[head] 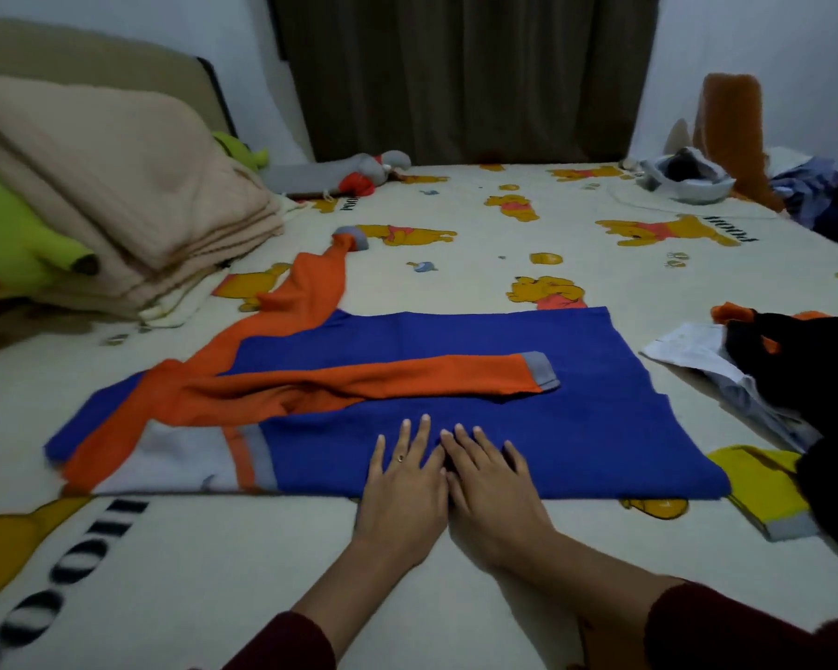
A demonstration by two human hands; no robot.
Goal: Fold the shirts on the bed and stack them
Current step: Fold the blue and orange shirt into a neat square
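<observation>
A blue shirt (576,418) with orange sleeves lies flat across the bed (456,263). One orange sleeve (407,377) with a grey cuff is folded across the blue body; the other sleeve (310,282) stretches away toward the far left. My left hand (402,481) and my right hand (489,481) lie side by side, fingers straight, pressing flat on the shirt's near edge. A heap of other clothes (794,379), black, white and orange, sits at the right, with a yellow garment (765,486) beside it.
Folded beige blankets (117,186) and a green plush toy (15,234) fill the left. A grey and red soft toy (359,174) lies at the far edge by dark curtains (465,74). More clothes and an orange plush (731,133) sit far right.
</observation>
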